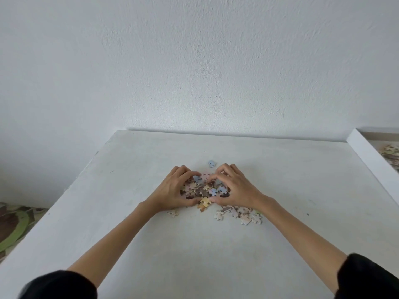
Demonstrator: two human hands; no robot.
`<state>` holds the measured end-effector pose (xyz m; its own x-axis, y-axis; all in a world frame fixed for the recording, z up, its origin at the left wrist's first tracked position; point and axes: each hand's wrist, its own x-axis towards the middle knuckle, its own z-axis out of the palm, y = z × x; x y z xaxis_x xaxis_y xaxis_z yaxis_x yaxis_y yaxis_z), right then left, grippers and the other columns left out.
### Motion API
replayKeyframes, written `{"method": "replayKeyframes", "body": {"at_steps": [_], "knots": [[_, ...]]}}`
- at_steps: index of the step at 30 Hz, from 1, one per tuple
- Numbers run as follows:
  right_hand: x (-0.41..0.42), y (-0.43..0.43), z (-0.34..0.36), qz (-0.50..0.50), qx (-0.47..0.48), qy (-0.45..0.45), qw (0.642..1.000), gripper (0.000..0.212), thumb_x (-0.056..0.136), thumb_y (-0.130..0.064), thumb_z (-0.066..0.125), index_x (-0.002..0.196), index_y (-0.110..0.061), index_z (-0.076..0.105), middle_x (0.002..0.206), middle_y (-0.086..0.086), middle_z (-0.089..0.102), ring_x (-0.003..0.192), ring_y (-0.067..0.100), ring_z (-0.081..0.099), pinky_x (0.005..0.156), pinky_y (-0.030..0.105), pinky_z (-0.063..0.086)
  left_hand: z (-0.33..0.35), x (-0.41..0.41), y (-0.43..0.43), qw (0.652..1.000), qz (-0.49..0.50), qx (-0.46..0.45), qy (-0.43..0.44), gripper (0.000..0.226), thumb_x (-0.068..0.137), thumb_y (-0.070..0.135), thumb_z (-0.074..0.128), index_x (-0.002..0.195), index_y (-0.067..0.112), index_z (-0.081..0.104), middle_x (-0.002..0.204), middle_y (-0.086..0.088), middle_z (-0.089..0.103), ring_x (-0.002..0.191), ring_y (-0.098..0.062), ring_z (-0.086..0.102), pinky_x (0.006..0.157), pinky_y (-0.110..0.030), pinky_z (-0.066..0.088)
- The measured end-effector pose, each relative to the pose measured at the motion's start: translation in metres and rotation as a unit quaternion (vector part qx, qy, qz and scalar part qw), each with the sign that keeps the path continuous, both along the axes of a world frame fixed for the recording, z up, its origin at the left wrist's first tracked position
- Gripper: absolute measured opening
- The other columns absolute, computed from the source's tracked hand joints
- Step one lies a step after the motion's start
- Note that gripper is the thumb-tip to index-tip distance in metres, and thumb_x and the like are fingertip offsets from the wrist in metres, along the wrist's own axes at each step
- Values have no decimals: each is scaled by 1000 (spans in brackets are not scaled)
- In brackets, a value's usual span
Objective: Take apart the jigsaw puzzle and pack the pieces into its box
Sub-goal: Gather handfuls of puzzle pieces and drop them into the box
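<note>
Head view. The white bench (194, 244) is standing against a rough white wall (194, 61). A heap of puzzle pieces (205, 187) is lying near the middle of the bench, fully broken up, with no joined section visible. The pieces are small and interlocking in cut, and are showing brown, cream, pale blue, pink and yellow faces, jumbled at all angles.

The left hand (172, 190) is cupping the heap from its left side, and the right hand (235, 190) is cupping it from the right. The fingers (183, 170) of the left hand are curling over the far edge of the heap. The right hand's fingers (224, 168) are doing the same, so that both hands are closing round the pieces. The thumbs are lying on the near side, touching a yellow piece (205, 201) at the heap's near edge.

Outside the hands, a single blue piece (212, 163) is lying just beyond the heap. A loose scatter of pieces (241, 213) is lying under the right wrist, and a lone pale piece (173, 213) is lying by the left wrist.

The box (367, 152) is sitting at the right edge of the bench, well apart from the heap, cut off by the frame. Some packed pieces (390, 154) are showing inside it.

Black sleeves (60, 285) are covering both upper forearms. A green and brown floor mat (15, 225) is showing below the bench on the left.
</note>
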<state>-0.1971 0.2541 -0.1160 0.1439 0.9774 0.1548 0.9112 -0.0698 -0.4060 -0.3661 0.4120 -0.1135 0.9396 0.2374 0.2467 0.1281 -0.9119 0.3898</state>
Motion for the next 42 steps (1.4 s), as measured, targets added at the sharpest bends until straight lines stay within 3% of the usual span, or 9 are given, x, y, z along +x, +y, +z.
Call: {"method": "replayKeyframes", "body": {"at_steps": [3, 6, 10, 14, 20, 24, 27, 29, 42], "knots": [[-4, 0, 0, 5, 28, 14, 999, 41, 76, -53, 46, 101, -21, 54, 97, -9, 36, 91, 8, 39, 79, 18, 32, 3, 2, -4, 1000, -3, 6, -7, 56, 70, 52, 54, 117, 20, 57, 90, 11, 55, 82, -8, 44, 74, -18, 34], [-8, -1, 2, 6, 38, 6, 999, 32, 79, -44, 45, 93, -17, 53, 93, -6, 40, 82, 8, 43, 68, 12, 32, 5, 2, -6, 1000, -2, 1, -16, 45, 71, 46, 53, 107, 20, 61, 90, 6, 65, 77, -10, 51, 70, -22, 43], [-11, -1, 3, 4, 74, -3, 997, 25, 85, -30, 45, 90, -8, 56, 87, -2, 47, 76, 10, 45, 66, 19, 36, 5, 1, -6, 999, -5, -16, -31, 37, 76, 44, 56, 99, 17, 65, 82, 4, 67, 71, -14, 58, 64, -31, 50], [-7, -1, 5, -11, 91, 44, 995, 14, 85, -11, 58, 98, -6, 60, 96, 5, 66, 81, 16, 62, 73, 26, 51, 10, 1, -7, 996, -11, -68, -59, 33, 78, 39, 59, 95, 12, 68, 78, 10, 62, 65, -4, 56, 61, -22, 48], [-3, 0, 13, -24, 106, 138, 984, 18, 88, -18, 58, 99, -7, 67, 96, 1, 69, 84, -1, 60, 79, 7, 45, 16, 6, -5, 989, -6, -128, -74, 29, 76, 33, 64, 95, 12, 69, 85, 5, 68, 77, -5, 63, 69, -23, 53], [1, -6, 21, -27, 136, 169, 976, 13, 84, -16, 64, 92, -7, 69, 87, -3, 70, 78, -7, 60, 76, 7, 45, 26, 12, -11, 988, -25, -126, -85, 19, 77, 19, 71, 93, 10, 69, 83, 6, 67, 74, -3, 62, 66, -19, 52], [4, -14, 29, -33, 156, 173, 972, 10, 81, -18, 68, 88, -12, 70, 76, -18, 62, 62, 2, 56, 62, 10, 42, 38, 18, -18, 985, -37, -131, -104, 16, 76, 11, 73, 92, 9, 69, 81, 8, 66, 72, 0, 61, 66, -13, 48], [9, -20, 36, -38, 167, 172, 970, 10, 80, -20, 69, 87, -14, 70, 67, -14, 59, 54, 9, 50, 56, 18, 40, 47, 22, -25, 982, -43, -141, -115, 15, 77, 9, 72, 91, 9, 69, 82, 5, 68, 73, -3, 62, 67, -15, 49], [67, -106, 91, -82, 200, 154, 964, 7, 78, -20, 72, 82, -15, 70, 59, -2, 52, 51, 7, 44, 54, 11, 34, 87, 82, -109, 977, -76, -142, -141, 11, 77, 8, 70, 88, 10, 69, 79, 9, 66, 69, -5, 60, 64, -15, 46]]}}
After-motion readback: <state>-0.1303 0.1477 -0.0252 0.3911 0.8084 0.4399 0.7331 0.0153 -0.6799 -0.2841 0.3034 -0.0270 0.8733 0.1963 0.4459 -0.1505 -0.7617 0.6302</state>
